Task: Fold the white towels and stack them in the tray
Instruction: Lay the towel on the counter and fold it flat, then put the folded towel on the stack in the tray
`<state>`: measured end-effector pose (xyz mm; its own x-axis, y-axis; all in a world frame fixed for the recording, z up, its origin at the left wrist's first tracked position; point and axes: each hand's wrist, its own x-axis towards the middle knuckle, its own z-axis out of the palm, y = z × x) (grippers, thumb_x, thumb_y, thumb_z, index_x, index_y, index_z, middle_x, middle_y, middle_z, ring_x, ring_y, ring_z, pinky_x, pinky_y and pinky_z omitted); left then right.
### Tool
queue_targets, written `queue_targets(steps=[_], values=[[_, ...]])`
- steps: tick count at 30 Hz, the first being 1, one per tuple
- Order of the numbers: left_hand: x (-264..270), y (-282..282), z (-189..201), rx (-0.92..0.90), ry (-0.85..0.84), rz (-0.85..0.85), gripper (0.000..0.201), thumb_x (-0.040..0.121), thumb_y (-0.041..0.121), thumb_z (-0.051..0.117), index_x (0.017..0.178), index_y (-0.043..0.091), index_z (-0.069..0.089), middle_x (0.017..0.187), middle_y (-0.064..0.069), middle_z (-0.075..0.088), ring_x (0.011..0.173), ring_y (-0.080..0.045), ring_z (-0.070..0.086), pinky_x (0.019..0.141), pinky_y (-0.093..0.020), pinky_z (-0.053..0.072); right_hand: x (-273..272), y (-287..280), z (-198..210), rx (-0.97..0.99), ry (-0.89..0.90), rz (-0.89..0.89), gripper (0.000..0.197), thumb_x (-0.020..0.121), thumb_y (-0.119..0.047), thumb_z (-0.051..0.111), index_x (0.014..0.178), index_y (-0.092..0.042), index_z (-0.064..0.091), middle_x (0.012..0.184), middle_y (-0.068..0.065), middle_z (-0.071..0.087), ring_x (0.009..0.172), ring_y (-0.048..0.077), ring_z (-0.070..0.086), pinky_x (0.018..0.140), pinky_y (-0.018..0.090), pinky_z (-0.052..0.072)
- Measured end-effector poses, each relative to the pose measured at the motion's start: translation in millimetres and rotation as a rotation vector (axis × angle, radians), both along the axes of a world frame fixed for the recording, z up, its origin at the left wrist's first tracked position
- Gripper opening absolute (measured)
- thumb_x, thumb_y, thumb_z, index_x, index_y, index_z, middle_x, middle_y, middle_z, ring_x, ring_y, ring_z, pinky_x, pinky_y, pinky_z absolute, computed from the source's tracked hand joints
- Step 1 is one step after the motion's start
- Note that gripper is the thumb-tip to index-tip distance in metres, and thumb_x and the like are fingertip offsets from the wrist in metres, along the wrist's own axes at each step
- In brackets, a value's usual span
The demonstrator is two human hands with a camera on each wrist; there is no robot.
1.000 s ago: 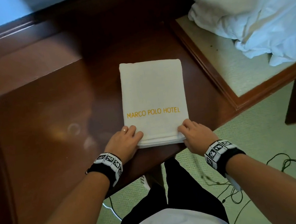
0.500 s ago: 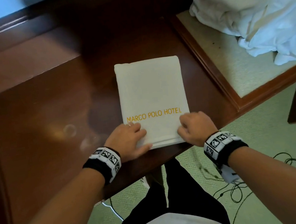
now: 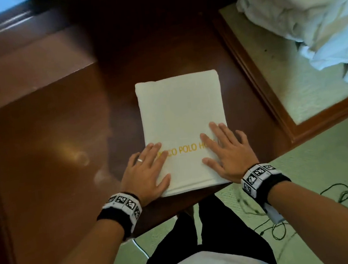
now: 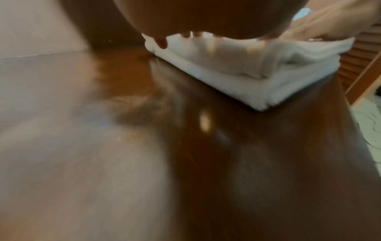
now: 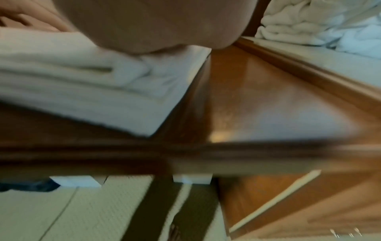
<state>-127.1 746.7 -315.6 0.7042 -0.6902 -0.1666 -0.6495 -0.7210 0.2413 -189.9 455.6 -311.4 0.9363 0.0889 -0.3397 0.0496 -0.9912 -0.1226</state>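
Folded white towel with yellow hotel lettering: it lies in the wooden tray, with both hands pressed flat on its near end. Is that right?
Not quite. The folded white towel with yellow hotel lettering lies on the dark wooden table, not in the wooden tray, which stands to its right. The head view shows it. The left hand and right hand do lie flat on its near end.

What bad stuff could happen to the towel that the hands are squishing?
1. The folded towel lies right at the near edge of the wooden table; it might slide off onto the floor.
2. Its folded layers show loose at the corner in the wrist views; lifting may let it unfold.
3. The left hand and right hand only press flat, with no grip yet.
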Motion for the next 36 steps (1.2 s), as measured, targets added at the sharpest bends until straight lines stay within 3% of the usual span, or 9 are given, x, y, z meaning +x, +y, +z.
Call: queue_targets(steps=[2,5,10,17,20,23,28,32,36], values=[[29.5,-11.1,6.0,-0.086,-0.064,0.061,0.058,0.088,0.051,0.049,0.129,0.012,0.063,0.139,-0.012,0.058,0.126,-0.034,0.055,0.096,-0.045,0.039,24.4,-9.4,9.4,0.044,-0.117,-0.001,0.062,0.095,-0.062,0.033,0.138,-0.022,0.051,0.150,0.010,0.042,0.131,0.034,0.044,0.097,0.049,0.032],[80.2,-46.3,18.9,-0.105,-0.118,0.156,0.055,0.087,0.044,0.049,0.127,0.009,0.062,0.139,-0.015,0.058,0.126,-0.034,0.054,0.096,-0.047,0.041,76.3,-14.8,19.5,0.074,-0.303,-0.028,0.052,0.096,-0.052,0.039,0.128,-0.017,0.058,0.139,0.012,0.051,0.117,0.035,0.049,0.091,0.046,0.036],[126.1,-102.0,28.0,0.068,-0.007,0.191,0.064,0.101,0.044,0.038,0.158,0.018,0.026,0.169,-0.007,0.011,0.155,-0.026,0.012,0.120,-0.054,0.016,139.9,5.4,17.4,0.033,-0.170,0.009,0.058,0.101,-0.057,0.028,0.153,-0.032,0.029,0.165,0.008,0.013,0.148,0.033,0.021,0.108,0.054,0.029],[100.7,-60.9,-7.8,0.181,0.159,0.336,0.080,0.101,0.067,0.014,0.159,0.022,-0.017,0.166,0.006,-0.024,0.155,-0.017,-0.015,0.125,-0.047,-0.003,109.8,-38.4,-10.9,0.036,0.052,-0.111,0.070,0.098,-0.068,0.015,0.156,-0.037,-0.007,0.164,-0.012,-0.021,0.153,0.018,-0.011,0.120,0.056,0.005],[76.9,-53.3,-0.4,0.144,0.248,0.569,0.085,0.100,0.068,0.021,0.161,0.012,0.002,0.170,-0.008,0.002,0.156,-0.027,0.003,0.125,-0.048,0.009,89.2,-39.5,-6.0,0.054,0.033,-0.267,0.070,0.100,-0.062,0.026,0.158,-0.029,0.007,0.166,0.000,0.003,0.150,0.028,0.012,0.115,0.054,0.019],[49.6,-49.5,10.5,0.173,0.212,0.646,0.068,0.097,0.065,0.035,0.129,0.007,0.050,0.135,-0.016,0.051,0.125,-0.036,0.046,0.102,-0.049,0.036,62.8,-34.0,-0.3,0.113,-0.087,-0.333,0.060,0.098,-0.051,0.037,0.148,-0.017,0.037,0.140,0.010,0.046,0.120,0.033,0.046,0.095,0.046,0.037],[25.3,-49.6,14.5,-0.048,0.551,0.863,0.060,0.093,0.060,0.059,0.116,0.005,0.051,0.118,-0.013,0.061,0.109,-0.035,0.060,0.075,-0.033,0.040,29.4,-13.9,2.3,0.334,0.062,-0.611,0.064,0.095,-0.055,0.049,0.146,-0.020,0.034,0.131,0.010,0.050,0.111,0.035,0.057,0.090,0.046,0.049],[11.1,-43.0,3.3,-0.274,0.764,1.051,0.065,0.077,0.064,0.075,0.109,0.008,0.068,0.108,-0.005,0.070,0.103,-0.026,0.068,0.081,-0.031,0.052,16.3,5.9,0.6,0.490,0.103,-0.916,0.061,0.080,-0.062,0.068,0.116,-0.015,0.055,0.115,0.008,0.065,0.103,0.031,0.063,0.085,0.040,0.052],[1.6,-41.5,15.8,-0.443,0.893,1.053,0.030,0.084,0.032,0.081,0.103,0.010,0.076,0.102,-0.005,0.075,0.093,-0.020,0.072,0.079,-0.027,0.056,9.8,12.1,13.7,0.674,0.166,-1.001,0.044,0.080,-0.048,0.077,0.107,-0.014,0.071,0.107,0.006,0.073,0.092,0.025,0.066,0.077,0.031,0.051]])
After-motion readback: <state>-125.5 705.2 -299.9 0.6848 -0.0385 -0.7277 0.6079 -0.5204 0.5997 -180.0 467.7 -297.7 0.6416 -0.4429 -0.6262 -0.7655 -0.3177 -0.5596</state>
